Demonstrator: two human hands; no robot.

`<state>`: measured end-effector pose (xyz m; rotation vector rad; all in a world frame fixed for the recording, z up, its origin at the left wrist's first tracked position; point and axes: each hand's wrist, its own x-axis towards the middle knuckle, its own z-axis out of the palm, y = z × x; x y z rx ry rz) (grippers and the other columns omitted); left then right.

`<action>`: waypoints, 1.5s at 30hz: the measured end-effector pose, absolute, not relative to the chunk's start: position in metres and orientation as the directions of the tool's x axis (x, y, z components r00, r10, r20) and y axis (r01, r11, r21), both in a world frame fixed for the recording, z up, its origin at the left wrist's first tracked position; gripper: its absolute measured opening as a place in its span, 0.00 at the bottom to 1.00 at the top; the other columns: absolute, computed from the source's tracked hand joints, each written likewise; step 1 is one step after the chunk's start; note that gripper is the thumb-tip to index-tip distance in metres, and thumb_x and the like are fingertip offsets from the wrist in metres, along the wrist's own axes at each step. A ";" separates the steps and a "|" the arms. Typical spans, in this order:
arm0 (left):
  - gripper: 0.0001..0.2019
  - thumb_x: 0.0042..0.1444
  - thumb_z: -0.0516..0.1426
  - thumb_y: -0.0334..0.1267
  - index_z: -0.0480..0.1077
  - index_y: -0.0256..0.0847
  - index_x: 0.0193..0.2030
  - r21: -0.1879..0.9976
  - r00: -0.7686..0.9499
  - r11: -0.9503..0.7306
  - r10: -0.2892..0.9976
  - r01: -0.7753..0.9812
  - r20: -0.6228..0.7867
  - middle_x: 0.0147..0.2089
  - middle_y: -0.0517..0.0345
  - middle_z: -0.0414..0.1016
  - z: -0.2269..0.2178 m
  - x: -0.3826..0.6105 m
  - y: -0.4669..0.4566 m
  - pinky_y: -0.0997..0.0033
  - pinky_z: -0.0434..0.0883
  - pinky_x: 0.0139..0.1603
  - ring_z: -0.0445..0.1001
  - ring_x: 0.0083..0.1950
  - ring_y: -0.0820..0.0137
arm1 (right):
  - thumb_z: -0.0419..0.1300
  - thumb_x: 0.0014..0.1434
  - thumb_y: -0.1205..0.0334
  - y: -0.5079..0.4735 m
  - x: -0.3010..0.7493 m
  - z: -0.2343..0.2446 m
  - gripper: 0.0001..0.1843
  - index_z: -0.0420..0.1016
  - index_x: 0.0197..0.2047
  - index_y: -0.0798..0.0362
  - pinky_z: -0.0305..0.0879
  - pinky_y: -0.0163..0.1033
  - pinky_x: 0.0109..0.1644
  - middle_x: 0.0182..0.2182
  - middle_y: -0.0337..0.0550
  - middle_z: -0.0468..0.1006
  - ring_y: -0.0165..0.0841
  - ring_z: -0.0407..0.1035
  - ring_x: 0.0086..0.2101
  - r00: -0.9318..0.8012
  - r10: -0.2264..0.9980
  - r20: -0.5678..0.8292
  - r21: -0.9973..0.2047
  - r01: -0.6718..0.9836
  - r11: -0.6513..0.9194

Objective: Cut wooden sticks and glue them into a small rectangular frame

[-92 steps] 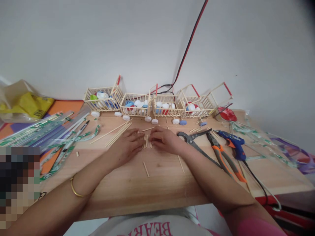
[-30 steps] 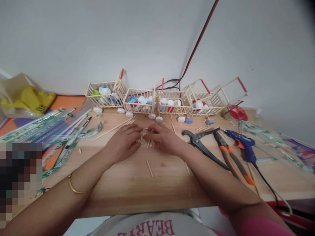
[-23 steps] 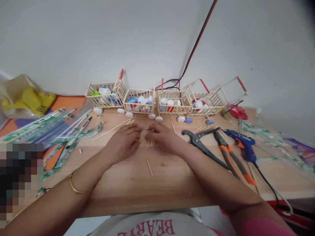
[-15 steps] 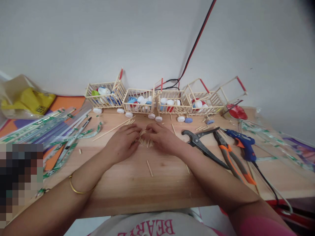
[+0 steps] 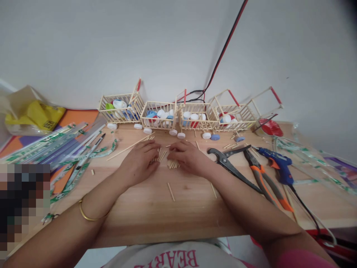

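Note:
My left hand (image 5: 142,159) rests palm down on the wooden table, fingers stretched over short thin wooden sticks (image 5: 162,155). Across a small gap lies my right hand (image 5: 187,157), also palm down, its loosely bent fingers touching a second bunch of sticks (image 5: 173,163). Both hands look open, covering sticks rather than gripping them; what is under the palms is hidden. A single loose stick (image 5: 171,191) lies nearer to me, and another stick (image 5: 213,190) is beside my right forearm.
Small stick-built carts (image 5: 157,115) filled with bottle caps stand along the wall. On the right lie black-handled pliers (image 5: 232,169), orange-handled pliers (image 5: 264,184) and a blue glue gun (image 5: 279,163) with its cable. Plastic-wrapped stick packs (image 5: 55,143) and a marker (image 5: 98,141) are at left.
My hands have moved slightly apart. The sticks between them, one cluster before, now show as two bunches with a gap.

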<state>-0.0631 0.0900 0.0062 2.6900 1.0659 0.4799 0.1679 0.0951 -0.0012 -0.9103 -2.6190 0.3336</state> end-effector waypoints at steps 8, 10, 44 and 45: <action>0.06 0.53 0.53 0.34 0.70 0.38 0.37 0.293 0.671 -0.708 0.705 0.642 0.232 0.55 0.47 0.71 0.010 -0.063 0.092 0.52 0.60 0.62 0.63 0.61 0.59 | 0.53 0.56 0.73 0.096 0.157 -0.003 0.21 0.70 0.53 0.51 0.56 0.47 0.51 0.49 0.48 0.71 0.39 0.59 0.48 -0.739 0.635 0.225 -0.258 0.583 0.770; 0.07 0.54 0.53 0.33 0.70 0.37 0.37 0.284 0.651 -0.696 0.717 0.659 0.249 0.55 0.46 0.70 0.010 -0.064 0.093 0.53 0.60 0.62 0.63 0.60 0.59 | 0.55 0.55 0.73 0.095 0.156 -0.002 0.22 0.69 0.53 0.50 0.55 0.47 0.50 0.50 0.47 0.70 0.41 0.57 0.49 -0.749 0.639 0.175 -0.235 0.598 0.766; 0.11 0.56 0.50 0.32 0.74 0.37 0.40 0.236 0.629 -0.675 0.737 0.699 0.246 0.53 0.47 0.71 0.005 -0.064 0.093 0.53 0.62 0.60 0.64 0.58 0.59 | 0.53 0.59 0.69 0.093 0.155 0.003 0.19 0.70 0.53 0.48 0.50 0.51 0.54 0.58 0.43 0.65 0.42 0.53 0.53 -0.742 0.655 0.140 -0.169 0.634 0.754; 0.11 0.57 0.50 0.32 0.73 0.38 0.40 0.239 0.631 -0.677 0.736 0.696 0.245 0.53 0.47 0.71 0.005 -0.064 0.093 0.53 0.62 0.60 0.64 0.58 0.59 | 0.53 0.59 0.69 0.093 0.155 0.003 0.20 0.69 0.54 0.49 0.50 0.51 0.54 0.59 0.43 0.65 0.42 0.54 0.53 -0.743 0.653 0.145 -0.172 0.631 0.756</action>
